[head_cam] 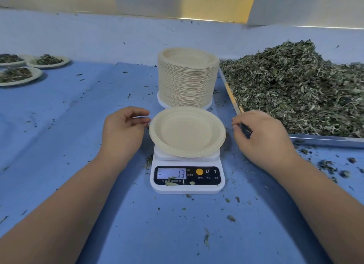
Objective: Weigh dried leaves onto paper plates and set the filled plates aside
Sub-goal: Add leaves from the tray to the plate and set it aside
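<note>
The surface [82,129] is softly, evenly lit. Far left of the scale [187,183], everything is blurred and bent.

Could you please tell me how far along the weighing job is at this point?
Done: three filled plates sit far left. In hand: an empty plate lies on the scale, left hand by its rim, right hand near the tray. Left to do: a big leaf pile and tall plate stack.

Plate [187,131] on scale [187,177], stack [188,78] behind
</note>
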